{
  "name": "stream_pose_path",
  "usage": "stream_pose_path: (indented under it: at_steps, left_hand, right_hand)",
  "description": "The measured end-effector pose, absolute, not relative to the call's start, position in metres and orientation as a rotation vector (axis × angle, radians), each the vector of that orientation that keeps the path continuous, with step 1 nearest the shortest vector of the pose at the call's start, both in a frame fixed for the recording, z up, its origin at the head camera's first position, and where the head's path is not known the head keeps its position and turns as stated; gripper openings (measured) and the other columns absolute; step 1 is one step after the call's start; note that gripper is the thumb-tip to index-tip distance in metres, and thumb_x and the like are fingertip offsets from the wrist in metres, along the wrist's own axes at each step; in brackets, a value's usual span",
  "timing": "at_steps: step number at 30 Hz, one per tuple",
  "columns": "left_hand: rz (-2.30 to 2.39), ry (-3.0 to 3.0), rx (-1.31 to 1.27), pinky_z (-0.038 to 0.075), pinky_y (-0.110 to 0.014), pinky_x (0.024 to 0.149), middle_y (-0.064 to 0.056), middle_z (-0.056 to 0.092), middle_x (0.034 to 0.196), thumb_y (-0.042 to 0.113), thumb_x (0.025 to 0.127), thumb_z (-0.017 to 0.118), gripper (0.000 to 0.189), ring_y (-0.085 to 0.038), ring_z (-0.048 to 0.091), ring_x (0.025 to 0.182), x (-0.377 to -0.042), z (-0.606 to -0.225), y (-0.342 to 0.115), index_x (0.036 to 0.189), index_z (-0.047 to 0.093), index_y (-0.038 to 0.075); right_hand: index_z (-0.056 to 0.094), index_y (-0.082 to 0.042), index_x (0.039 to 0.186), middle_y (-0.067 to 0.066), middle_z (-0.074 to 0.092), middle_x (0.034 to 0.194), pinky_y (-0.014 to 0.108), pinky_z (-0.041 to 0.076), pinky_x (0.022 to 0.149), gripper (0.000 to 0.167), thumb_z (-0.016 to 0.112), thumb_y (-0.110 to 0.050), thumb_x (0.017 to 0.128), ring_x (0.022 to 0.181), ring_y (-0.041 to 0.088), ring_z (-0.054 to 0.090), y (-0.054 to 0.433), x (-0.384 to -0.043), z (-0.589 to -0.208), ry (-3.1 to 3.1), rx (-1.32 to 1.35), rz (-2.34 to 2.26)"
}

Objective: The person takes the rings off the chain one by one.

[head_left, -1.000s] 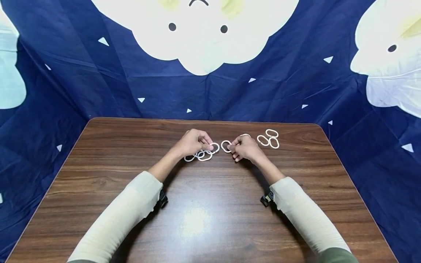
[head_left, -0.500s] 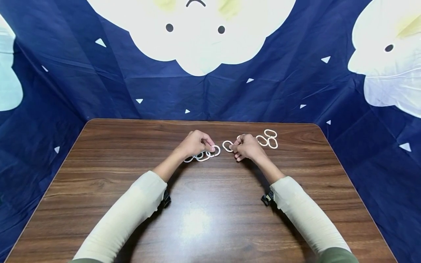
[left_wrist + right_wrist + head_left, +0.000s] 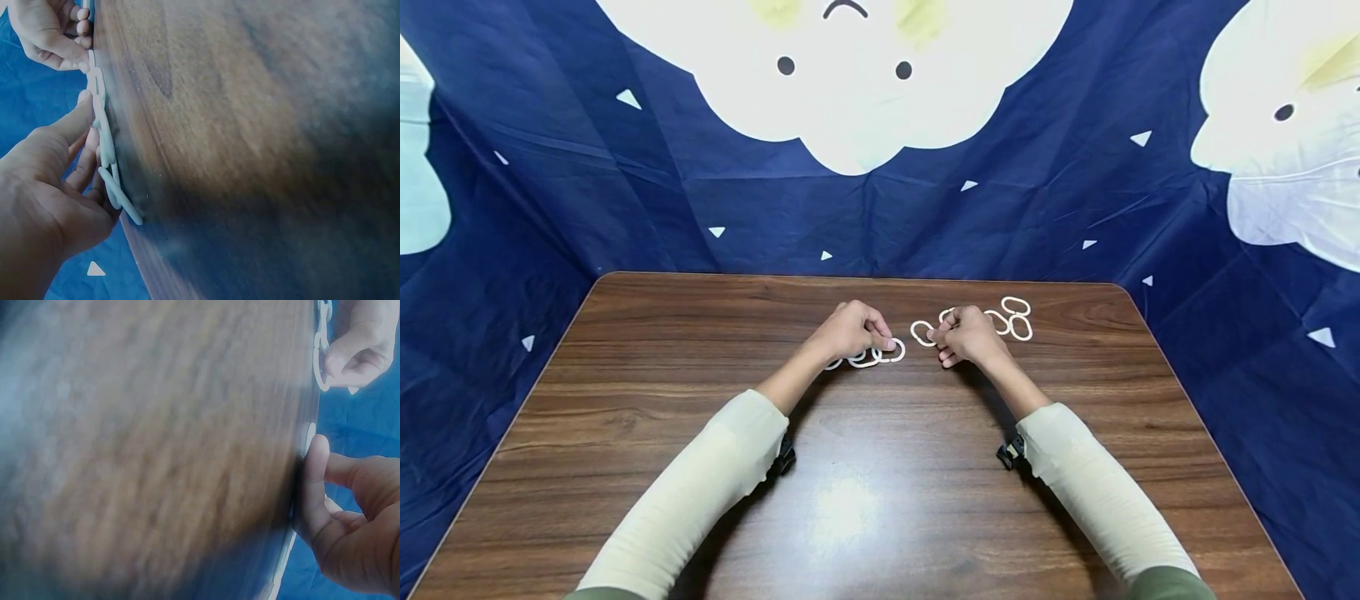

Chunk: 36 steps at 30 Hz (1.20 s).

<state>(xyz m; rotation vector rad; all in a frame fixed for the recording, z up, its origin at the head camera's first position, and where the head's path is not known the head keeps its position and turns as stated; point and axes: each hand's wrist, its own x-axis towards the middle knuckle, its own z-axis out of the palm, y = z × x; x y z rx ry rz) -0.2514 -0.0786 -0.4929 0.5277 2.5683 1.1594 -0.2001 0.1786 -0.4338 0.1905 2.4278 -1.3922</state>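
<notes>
My left hand (image 3: 850, 329) pinches the end link of a chain of white plastic oval links (image 3: 865, 365), which lies on the table beneath and beside the fingers. In the left wrist view, the linked pieces (image 3: 107, 140) trail along under the palm, several of them hooked together. A short gap to the right, a separate white oval link (image 3: 913, 330) is pinched between thumb and finger of my right hand (image 3: 967, 335). The two held links are apart. The right wrist view shows only a small part of the right hand's link (image 3: 310, 432).
Several more white links (image 3: 1020, 338) lie right of the right hand, close together, and another (image 3: 942, 316) shows partly behind it. The wooden table (image 3: 940, 517) ends at a back edge near the hands. Blue cloud-patterned fabric (image 3: 737, 200) hangs behind.
The left hand has shifted slightly right and toward the body with its chain's end link. The right hand keeps its link, which now sits slightly further right.
</notes>
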Motion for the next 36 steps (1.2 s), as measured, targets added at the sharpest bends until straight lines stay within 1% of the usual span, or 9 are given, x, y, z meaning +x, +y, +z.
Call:
stream_pose_path:
  at_steps: [3,4,10,16,20,21,24,31,36]
  left_hand:
    - [1.142,2.573,0.5,0.059,-0.027,0.074,0.012,0.082,0.081,0.037,0.084,0.102,0.018,-0.007,0.073,0.079,-0.254,-0.497,-0.079,0.088,0.087,0.029]
    - [1.143,2.571,0.502,0.059,-0.027,0.074,0.012,0.082,0.081,0.038,0.084,0.103,0.019,-0.007,0.073,0.079,-0.253,-0.495,-0.079,0.088,0.087,0.029]
    - [1.175,2.535,0.541,0.058,-0.03,0.076,0.002,0.083,0.085,0.035,0.086,0.101,0.023,-0.012,0.073,0.081,-0.237,-0.474,-0.081,0.094,0.087,0.018]
    - [1.186,2.574,0.544,0.059,-0.031,0.078,0.002,0.083,0.087,0.035,0.089,0.098,0.021,-0.012,0.073,0.082,-0.227,-0.463,-0.084,0.095,0.087,0.019]
    - [1.22,2.583,0.511,0.061,-0.035,0.088,-0.004,0.085,0.095,0.031,0.094,0.095,0.021,-0.015,0.075,0.088,-0.211,-0.439,-0.086,0.1,0.087,0.013]
    - [1.223,2.594,0.506,0.06,-0.034,0.089,-0.005,0.085,0.096,0.031,0.094,0.094,0.021,-0.015,0.075,0.089,-0.21,-0.437,-0.086,0.101,0.087,0.012]
    - [1.217,2.62,0.501,0.059,-0.033,0.088,-0.004,0.085,0.096,0.03,0.095,0.093,0.019,-0.013,0.074,0.089,-0.208,-0.436,-0.088,0.102,0.087,0.013]
    - [1.217,2.635,0.517,0.057,-0.031,0.082,-0.001,0.08,0.089,0.025,0.094,0.094,0.015,-0.012,0.07,0.082,-0.203,-0.433,-0.096,0.098,0.084,0.013]
    - [1.188,2.649,0.515,0.055,-0.03,0.082,0.0,0.079,0.089,0.023,0.095,0.092,0.014,-0.012,0.068,0.081,-0.198,-0.43,-0.101,0.097,0.083,0.013]
  right_hand:
    - [0.067,0.003,0.106,0.007,0.071,0.079,0.027,0.066,0.058,0.021,0.082,-0.012,0.104,0.057,0.01,0.072,0.178,-0.2,-0.434,2.418,0.196,-1.391]
    - [0.067,0.003,0.106,0.007,0.071,0.079,0.028,0.067,0.058,0.021,0.082,-0.011,0.103,0.057,0.01,0.071,0.178,-0.2,-0.433,2.414,0.2,-1.397]
    - [0.066,0.003,0.106,0.007,0.071,0.078,0.027,0.066,0.058,0.021,0.081,-0.012,0.104,0.056,0.01,0.071,0.178,-0.198,-0.432,2.404,0.2,-1.402]
    - [0.066,0.003,0.11,0.006,0.071,0.074,0.027,0.066,0.057,0.021,0.079,-0.012,0.105,0.055,0.009,0.07,0.177,-0.196,-0.432,2.408,0.2,-1.4]
    - [0.066,0.003,0.109,0.006,0.071,0.075,0.027,0.066,0.057,0.02,0.079,-0.013,0.105,0.056,0.01,0.07,0.176,-0.194,-0.43,2.419,0.184,-1.403]
    - [0.067,0.003,0.109,0.006,0.072,0.075,0.027,0.066,0.057,0.02,0.078,-0.013,0.105,0.056,0.01,0.07,0.176,-0.194,-0.429,2.427,0.177,-1.397]
    - [0.068,0.002,0.108,0.007,0.073,0.077,0.028,0.067,0.058,0.02,0.079,-0.015,0.105,0.056,0.01,0.072,0.177,-0.192,-0.428,2.461,0.161,-1.371]
    - [0.069,0.002,0.107,0.007,0.074,0.076,0.028,0.067,0.058,0.021,0.079,-0.015,0.105,0.056,0.01,0.072,0.18,-0.192,-0.43,2.483,0.134,-1.358]
    - [0.069,0.001,0.108,0.007,0.074,0.074,0.028,0.066,0.057,0.019,0.079,-0.015,0.105,0.056,0.01,0.072,0.178,-0.189,-0.429,2.458,0.133,-1.388]
